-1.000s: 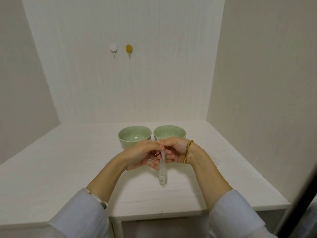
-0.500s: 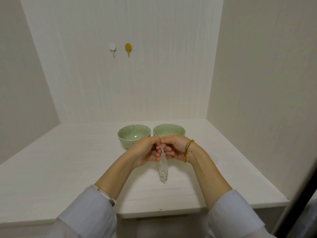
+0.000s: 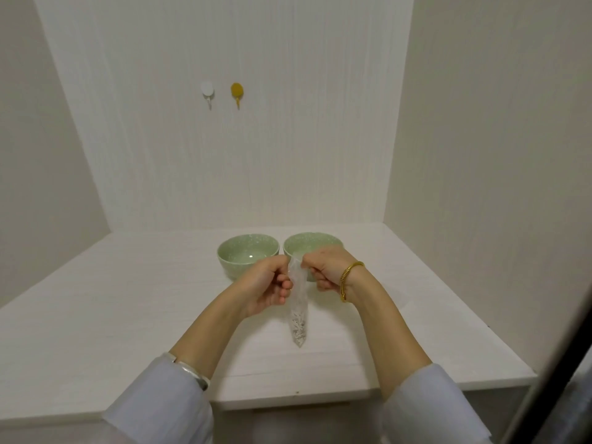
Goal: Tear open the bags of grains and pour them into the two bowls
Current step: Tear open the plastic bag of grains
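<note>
A small clear plastic bag (image 3: 298,312) hangs above the white table (image 3: 112,315), with pale grains gathered in its lower tip. My left hand (image 3: 266,286) pinches the bag's top edge on the left. My right hand (image 3: 326,267), with a gold bracelet at the wrist, pinches the top edge on the right. Both hands are just in front of two green bowls. The left bowl (image 3: 246,253) looks empty. The right bowl (image 3: 312,243) is partly hidden behind my right hand and holds something pale.
White walls close the table in at the back and both sides. Two small hooks, one white (image 3: 207,91) and one yellow (image 3: 237,92), hang on the back wall. A dark bar (image 3: 551,373) crosses the lower right corner.
My hands have drawn slightly apart at the bag's top, so the top edge now stretches between them. The bag still hangs in about the same place.
</note>
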`<act>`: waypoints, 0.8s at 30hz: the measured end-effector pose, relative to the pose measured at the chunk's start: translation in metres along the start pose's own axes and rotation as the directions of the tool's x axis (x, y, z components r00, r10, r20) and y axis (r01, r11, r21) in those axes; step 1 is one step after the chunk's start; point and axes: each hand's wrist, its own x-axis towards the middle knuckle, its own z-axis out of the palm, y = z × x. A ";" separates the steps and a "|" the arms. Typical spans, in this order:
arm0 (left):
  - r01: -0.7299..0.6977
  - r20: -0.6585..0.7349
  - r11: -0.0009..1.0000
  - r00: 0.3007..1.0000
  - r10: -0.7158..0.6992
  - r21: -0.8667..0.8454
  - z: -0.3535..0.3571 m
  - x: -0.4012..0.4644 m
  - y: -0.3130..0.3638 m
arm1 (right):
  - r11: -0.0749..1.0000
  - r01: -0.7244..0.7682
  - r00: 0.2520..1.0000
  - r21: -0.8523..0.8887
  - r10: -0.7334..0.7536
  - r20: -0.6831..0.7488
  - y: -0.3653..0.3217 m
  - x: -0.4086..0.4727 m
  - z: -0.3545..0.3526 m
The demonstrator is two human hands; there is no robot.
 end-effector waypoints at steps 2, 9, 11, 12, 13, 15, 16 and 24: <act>-0.026 -0.039 0.993 0.999 0.031 0.119 -0.005 -0.004 0.005 | 0.997 0.030 0.997 -0.065 -0.034 -0.072 -0.003 0.000 -0.004; -0.084 -0.123 0.849 0.977 0.173 0.521 -0.012 -0.008 0.018 | 0.986 0.081 0.994 -0.144 -0.091 -0.064 -0.005 0.000 0.000; -0.076 -0.083 0.841 0.986 0.142 0.535 -0.009 -0.009 0.020 | 0.988 0.083 0.995 -0.131 -0.090 -0.046 -0.005 0.001 0.003; -0.066 -0.059 0.836 0.991 0.116 0.545 -0.008 -0.010 0.021 | 0.989 0.083 0.995 -0.126 -0.089 -0.042 -0.005 0.001 0.004; -0.053 -0.037 0.821 0.995 0.089 0.568 -0.008 -0.010 0.022 | 0.989 0.084 0.995 -0.122 -0.090 -0.042 -0.005 0.001 0.004; -0.030 0.001 0.774 0.999 0.039 0.632 -0.007 -0.010 0.025 | 0.990 0.084 0.995 -0.115 -0.088 -0.035 -0.005 0.001 0.003; -0.032 0.019 0.760 0.999 0.025 0.650 -0.007 -0.011 0.026 | 0.990 0.083 0.996 -0.117 -0.087 -0.030 -0.005 0.001 0.003; -0.085 -0.056 0.733 0.985 0.165 0.675 -0.009 -0.018 0.040 | 0.991 0.110 0.982 -0.073 -0.119 -0.144 -0.001 0.000 -0.005</act>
